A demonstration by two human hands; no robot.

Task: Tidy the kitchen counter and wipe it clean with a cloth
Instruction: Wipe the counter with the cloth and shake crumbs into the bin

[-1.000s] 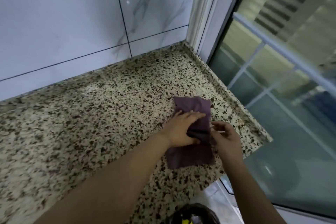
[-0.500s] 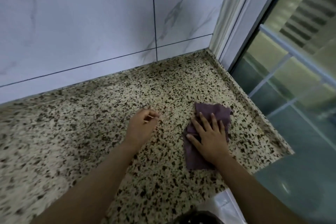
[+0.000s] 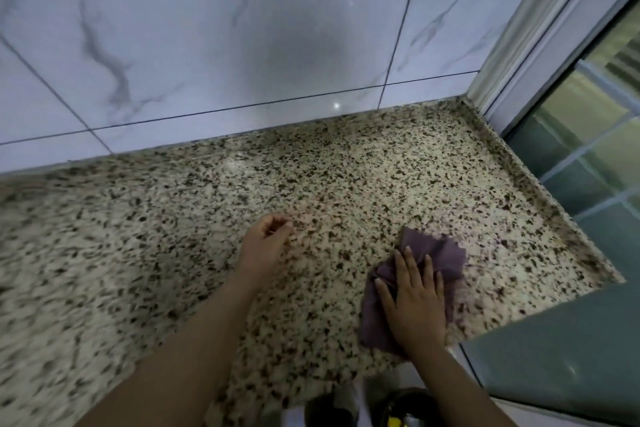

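Note:
A purple cloth point(image 3: 440, 253) lies crumpled on the speckled granite counter point(image 3: 173, 236), near its right end. My right hand point(image 3: 414, 295) presses flat on the cloth with fingers spread, covering its near half. My left hand point(image 3: 265, 244) rests on the bare counter to the left of the cloth, fingers loosely curled, holding nothing. A gap of bare stone separates the two hands.
A white marble-tiled wall point(image 3: 242, 45) backs the counter. The counter ends at a raised edge point(image 3: 540, 191) on the right, beside a window frame point(image 3: 540, 31) and glass point(image 3: 588, 156). Below the front edge, dark objects point(image 3: 408, 406) show.
My left hand let go of the cloth and moved left onto bare counter. My right hand came flat onto the cloth and has bunched it slightly. The camera view shifted left.

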